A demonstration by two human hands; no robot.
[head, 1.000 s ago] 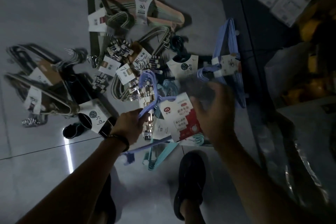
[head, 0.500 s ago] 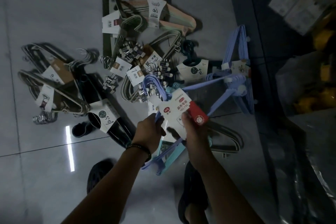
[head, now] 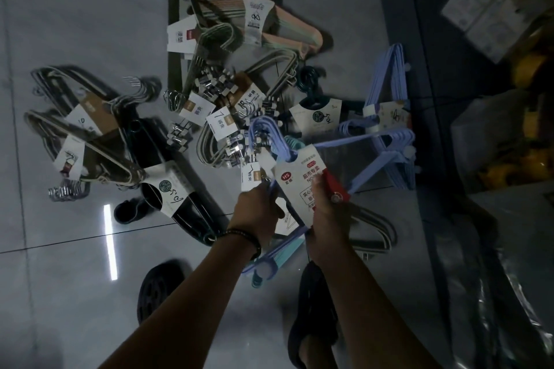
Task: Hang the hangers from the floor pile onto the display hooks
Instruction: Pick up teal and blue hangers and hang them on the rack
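Both hands are on one bundle of lavender plastic hangers point(head: 353, 140), held up over the floor pile point(head: 227, 105) in the lower middle of the view. The bundle is smooth and triangular, its rounded hooks stacked together at the upper left and its slim arms fanning out to the right. A glossy white card label point(head: 295, 180) with a red corner and printed characters is wrapped round the neck. The left hand point(head: 257, 213) has its fingers curled tight round the bundle just below the hooks. The right hand point(head: 326, 219) grips the lower edge of the card, fingers wrapped round it and the hangers behind. A beaded bracelet point(head: 244, 238) sits on the left wrist.

Just beneath lie teal hangers point(head: 277, 259). Further out come wire clip hangers point(head: 215, 88) with shiny chrome clips, peach hangers point(head: 287, 31), dark green ones point(head: 177, 24), a black bundle point(head: 187, 210) and a second lavender bundle point(head: 392, 84), all on glossy grey floor tiles point(head: 75, 24). Dark shoes point(head: 159, 284) show at the bottom.
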